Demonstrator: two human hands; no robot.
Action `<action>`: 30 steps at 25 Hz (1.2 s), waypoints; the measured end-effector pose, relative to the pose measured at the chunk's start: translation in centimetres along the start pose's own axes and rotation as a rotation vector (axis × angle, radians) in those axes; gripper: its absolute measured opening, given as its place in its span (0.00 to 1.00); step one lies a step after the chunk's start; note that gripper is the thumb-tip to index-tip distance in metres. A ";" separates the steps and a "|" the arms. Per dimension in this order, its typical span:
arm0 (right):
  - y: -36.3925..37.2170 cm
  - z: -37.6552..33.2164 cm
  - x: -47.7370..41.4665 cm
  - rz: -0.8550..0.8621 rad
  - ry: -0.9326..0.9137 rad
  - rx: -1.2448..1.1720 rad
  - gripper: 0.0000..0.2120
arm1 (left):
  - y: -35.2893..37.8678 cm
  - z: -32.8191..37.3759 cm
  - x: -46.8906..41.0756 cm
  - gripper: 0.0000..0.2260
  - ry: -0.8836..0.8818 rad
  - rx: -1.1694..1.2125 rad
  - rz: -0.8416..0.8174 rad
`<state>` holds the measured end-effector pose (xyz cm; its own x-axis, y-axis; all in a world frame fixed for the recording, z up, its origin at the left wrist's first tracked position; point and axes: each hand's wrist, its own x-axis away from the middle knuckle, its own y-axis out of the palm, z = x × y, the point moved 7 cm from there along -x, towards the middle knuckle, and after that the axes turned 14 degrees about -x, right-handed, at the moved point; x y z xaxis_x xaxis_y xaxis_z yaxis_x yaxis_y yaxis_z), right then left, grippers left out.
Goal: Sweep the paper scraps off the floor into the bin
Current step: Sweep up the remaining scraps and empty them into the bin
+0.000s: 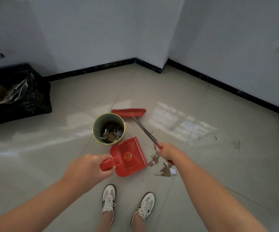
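Two hands, both busy: the left hand [86, 166] curls tight round the stubby handle of a red plastic dustpan [130, 156], and the right hand [167, 151] wraps the thin metal shaft of a red-bristled broom [144, 130]. Torn paper scraps [166, 171] lie on glossy tile [51, 156] just below the right fingers. The round bin [108, 128] sits beyond the left fingers.
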<state>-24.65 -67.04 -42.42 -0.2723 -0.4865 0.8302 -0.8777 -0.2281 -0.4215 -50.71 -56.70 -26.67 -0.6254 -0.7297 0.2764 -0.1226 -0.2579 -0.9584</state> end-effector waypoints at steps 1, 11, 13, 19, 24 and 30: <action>-0.3 1.4 0.0 0.038 0.012 0.095 0.27 | 0.1 -0.5 -0.1 0.18 0.012 -0.010 -0.009; -1.7 21.3 14.2 0.088 0.195 0.126 0.26 | 0.2 -4.4 -1.0 0.18 0.202 -0.139 -0.085; -0.6 23.3 18.0 0.133 0.247 0.070 0.27 | -0.2 -4.3 -1.2 0.16 0.210 -0.111 -0.088; 2.8 25.4 26.6 0.296 0.304 -0.231 0.30 | 0.1 -0.8 -2.7 0.15 0.437 -0.205 -0.063; 10.1 25.4 30.2 0.469 0.371 -0.704 0.22 | 1.1 2.6 -4.4 0.13 0.551 -0.254 -0.116; 12.2 19.2 22.7 0.294 0.500 -1.131 0.13 | 2.0 3.7 -4.8 0.15 0.602 -0.248 -0.060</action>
<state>-33.97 -97.08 -35.69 -0.4151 0.0304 0.9093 -0.5377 0.7980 -0.2722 -45.11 -56.05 -29.64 -0.9253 -0.2181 0.3104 -0.2998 -0.0809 -0.9506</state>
